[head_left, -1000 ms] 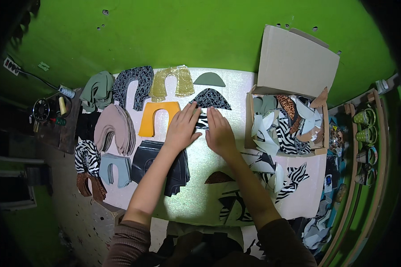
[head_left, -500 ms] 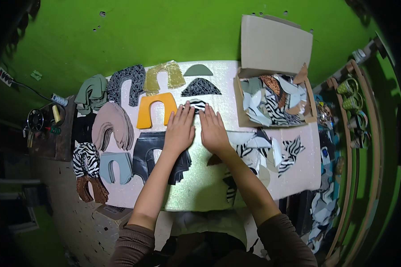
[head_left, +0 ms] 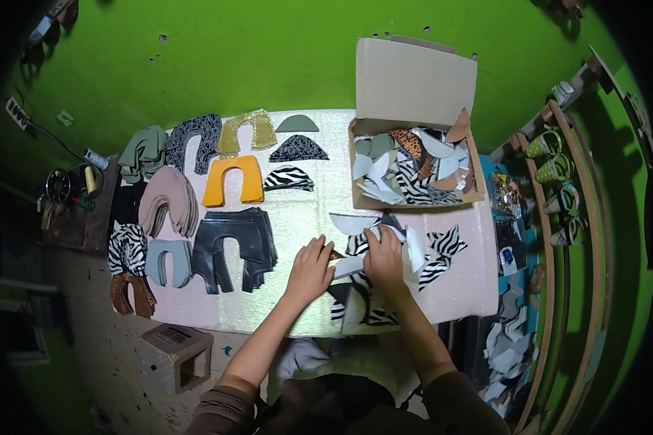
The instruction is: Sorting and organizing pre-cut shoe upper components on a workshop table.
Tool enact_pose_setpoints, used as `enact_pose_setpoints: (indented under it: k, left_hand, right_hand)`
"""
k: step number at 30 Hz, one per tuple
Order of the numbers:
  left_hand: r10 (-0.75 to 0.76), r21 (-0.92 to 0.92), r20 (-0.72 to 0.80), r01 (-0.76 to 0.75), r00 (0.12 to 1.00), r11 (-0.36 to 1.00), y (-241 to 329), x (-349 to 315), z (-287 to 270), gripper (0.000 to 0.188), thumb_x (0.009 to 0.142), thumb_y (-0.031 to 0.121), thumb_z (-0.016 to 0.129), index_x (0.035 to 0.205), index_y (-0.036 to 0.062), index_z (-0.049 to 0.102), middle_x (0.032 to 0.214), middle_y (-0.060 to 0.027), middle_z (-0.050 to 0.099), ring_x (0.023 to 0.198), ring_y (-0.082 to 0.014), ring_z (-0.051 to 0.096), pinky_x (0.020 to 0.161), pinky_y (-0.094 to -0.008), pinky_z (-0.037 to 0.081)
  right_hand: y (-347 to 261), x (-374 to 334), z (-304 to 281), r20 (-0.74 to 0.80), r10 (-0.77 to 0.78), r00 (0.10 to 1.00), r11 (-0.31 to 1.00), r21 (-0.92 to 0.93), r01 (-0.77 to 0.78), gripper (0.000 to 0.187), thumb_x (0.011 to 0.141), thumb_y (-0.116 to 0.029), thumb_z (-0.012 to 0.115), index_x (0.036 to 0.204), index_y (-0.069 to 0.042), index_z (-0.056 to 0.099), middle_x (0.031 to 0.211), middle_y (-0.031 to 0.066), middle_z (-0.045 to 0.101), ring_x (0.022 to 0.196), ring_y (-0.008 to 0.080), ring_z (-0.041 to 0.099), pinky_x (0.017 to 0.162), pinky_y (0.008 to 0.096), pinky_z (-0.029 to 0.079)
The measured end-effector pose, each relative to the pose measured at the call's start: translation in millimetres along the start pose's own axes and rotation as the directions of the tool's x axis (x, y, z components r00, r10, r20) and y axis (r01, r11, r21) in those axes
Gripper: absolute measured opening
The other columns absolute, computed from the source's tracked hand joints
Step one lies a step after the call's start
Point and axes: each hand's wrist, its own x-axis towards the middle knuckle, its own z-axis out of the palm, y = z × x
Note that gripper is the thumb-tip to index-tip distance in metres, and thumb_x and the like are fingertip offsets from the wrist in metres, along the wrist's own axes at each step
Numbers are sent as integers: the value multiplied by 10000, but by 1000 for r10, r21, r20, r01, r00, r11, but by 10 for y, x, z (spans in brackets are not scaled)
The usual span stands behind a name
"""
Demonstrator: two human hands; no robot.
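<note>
A loose pile of fabric scraps (head_left: 350,270), zebra-striped, white and dark, lies on the near right half of the table. My left hand (head_left: 310,270) rests at the pile's left edge, its fingers stretched and slightly bent beside a brown scrap and a pale strip. On top of the pile lies my right hand (head_left: 384,259), fingers spread and bent downward over zebra and white pieces. Neither hand visibly grips anything. Farther back lie a zebra-striped half-round stack (head_left: 289,178), a dark patterned half-round stack (head_left: 298,148) and a green half-round piece (head_left: 297,124).
U-shaped pieces, including an orange stack (head_left: 233,190) and a black stack (head_left: 214,270), cover the table's left side. An open cardboard box (head_left: 419,204) full of scraps stands at the back right. Beyond the right edge is a wooden rack (head_left: 559,119) holding sandals.
Both hands have come nearer and to the right, off the zebra half-round stack and onto the scrap pile. That stack now lies uncovered. The whole view has shifted slightly.
</note>
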Motion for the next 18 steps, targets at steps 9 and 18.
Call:
enact_pose_setpoints:
  k: [9, 18]
  left_hand:
    - [-93, 69, -112, 101, 989, 992, 576, 376, 553, 520, 783, 226, 625, 1244, 34, 482, 1289, -196, 451, 1190, -353, 428, 998, -451, 327]
    - [-193, 205, -63, 202, 979, 958, 709, 546, 758, 332, 739, 167, 672, 1024, 37, 564, 952, -131, 560, 834, -307, 561, 741, -405, 447]
  right_hand:
    - [757, 42, -350, 203, -156, 967, 958, 268, 98, 371, 669, -37, 630, 1030, -112, 584, 1079, 110, 502, 1029, 297, 487, 874, 401, 391]
    - [1101, 21, -601, 135, -127, 983, 977, 188, 100, 366, 720, -52, 613, 1082, -82, 570, 1152, 143, 481, 1097, 339, 442, 941, 428, 362]
